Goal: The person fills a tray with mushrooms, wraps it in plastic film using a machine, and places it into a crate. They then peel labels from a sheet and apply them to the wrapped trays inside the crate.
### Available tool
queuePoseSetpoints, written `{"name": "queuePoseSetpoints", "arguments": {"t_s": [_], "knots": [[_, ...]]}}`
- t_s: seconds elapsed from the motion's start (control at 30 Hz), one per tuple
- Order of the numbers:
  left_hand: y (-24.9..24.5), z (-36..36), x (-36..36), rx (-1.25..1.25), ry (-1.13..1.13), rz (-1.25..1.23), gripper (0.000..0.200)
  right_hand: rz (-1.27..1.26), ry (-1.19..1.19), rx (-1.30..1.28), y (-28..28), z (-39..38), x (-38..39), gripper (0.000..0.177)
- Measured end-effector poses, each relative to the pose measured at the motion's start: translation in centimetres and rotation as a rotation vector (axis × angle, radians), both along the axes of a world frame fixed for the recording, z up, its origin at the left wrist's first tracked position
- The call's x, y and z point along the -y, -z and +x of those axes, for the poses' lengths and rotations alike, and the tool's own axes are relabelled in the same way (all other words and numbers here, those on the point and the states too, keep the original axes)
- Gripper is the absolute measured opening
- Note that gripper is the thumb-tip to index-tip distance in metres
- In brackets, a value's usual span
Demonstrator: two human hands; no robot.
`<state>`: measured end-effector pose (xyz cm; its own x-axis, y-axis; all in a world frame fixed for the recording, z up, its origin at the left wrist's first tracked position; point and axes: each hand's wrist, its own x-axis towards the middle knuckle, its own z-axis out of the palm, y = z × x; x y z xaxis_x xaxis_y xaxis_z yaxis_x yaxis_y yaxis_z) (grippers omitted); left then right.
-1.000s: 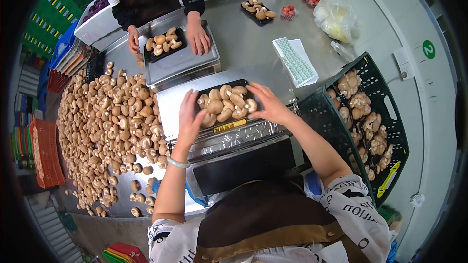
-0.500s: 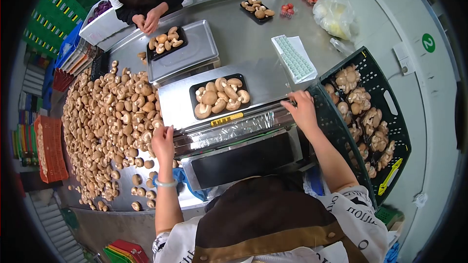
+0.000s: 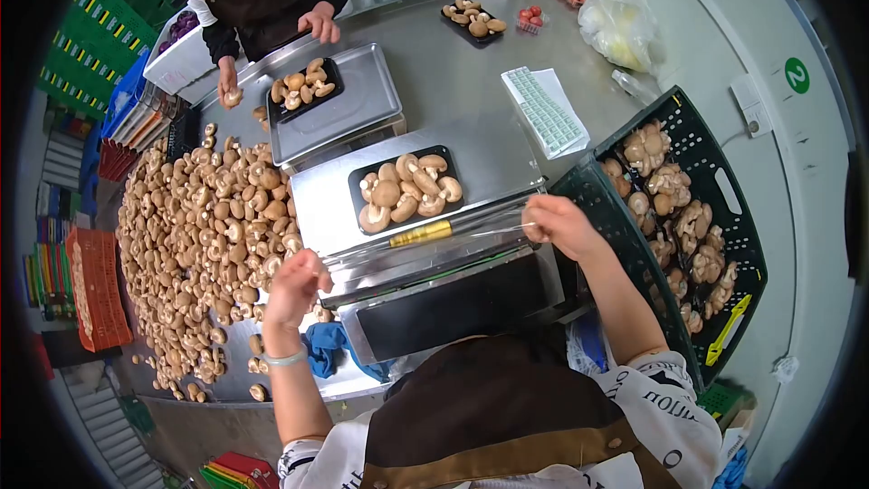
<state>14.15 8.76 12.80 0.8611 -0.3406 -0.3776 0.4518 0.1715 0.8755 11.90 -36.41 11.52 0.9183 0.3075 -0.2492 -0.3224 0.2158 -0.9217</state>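
A sheet of clear plastic wrap (image 3: 480, 220) stretches between my hands over the metal wrapping machine (image 3: 407, 273). At its left end my left hand (image 3: 297, 287) is closed, pinching the film's edge. My right hand (image 3: 561, 225) is closed on the other end, beside the green crate. Just beyond the film, a black tray of shiitake mushrooms (image 3: 409, 186) lies on the machine's steel top. A yellow label (image 3: 421, 234) shows through the film. The black plate (image 3: 453, 305) of the machine is nearest my body.
Loose mushrooms (image 3: 204, 254) are heaped at the left. A dark green crate (image 3: 738, 254) of mushroom clusters stands at the right. Across the table a co-worker's hand (image 3: 230, 91) holds a mushroom near a scale (image 3: 371, 81) bearing another tray. A sheet of labels (image 3: 546, 109) lies beyond my right hand.
Both hands have closed on the plastic film and lifted it from the machine, with my left hand drawn slightly nearer my body. The co-worker's hands have separated, one picking up a mushroom.
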Motion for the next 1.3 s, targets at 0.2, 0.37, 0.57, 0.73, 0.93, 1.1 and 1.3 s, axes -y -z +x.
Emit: {"name": "queuePoseSetpoints", "arguments": {"t_s": [0.2, 0.37, 0.57, 0.73, 0.93, 1.1, 1.3], "knots": [[-3.6, 9.8, 4.8, 0.303, -0.36, -0.394, 0.022, 0.401, 0.368, 0.319, -3.3, 9.6, -5.2, 0.02], [8.1, 14.1, 8.1, 0.586, -0.062, 0.732, 0.018, -0.65, 0.21, 0.393, 7.2, 17.4, -8.7, 0.021], [9.7, 12.4, 7.4, 0.288, -0.005, 0.408, 0.015, -0.671, -0.147, 0.231, 7.9, 16.4, -8.2, 0.037], [7.1, 8.3, 6.9, 0.246, 0.194, 0.574, 0.036, -0.707, -0.331, 0.265, 5.3, 11.2, -7.1, 0.054], [4.9, 3.9, 8.7, 0.506, -0.073, 0.824, 0.038, -0.739, -0.059, 0.43, 5.1, 6.3, -7.9, 0.048], [-2.8, 1.0, 9.1, 0.285, -0.213, 0.464, 0.041, -0.349, -0.035, 0.268, -1.8, 4.2, -8.0, 0.04], [-2.6, -6.9, 8.5, -0.012, -0.031, 0.569, 0.043, -0.54, -0.119, 0.165, -1.7, -3.8, -6.6, 0.058]]}}
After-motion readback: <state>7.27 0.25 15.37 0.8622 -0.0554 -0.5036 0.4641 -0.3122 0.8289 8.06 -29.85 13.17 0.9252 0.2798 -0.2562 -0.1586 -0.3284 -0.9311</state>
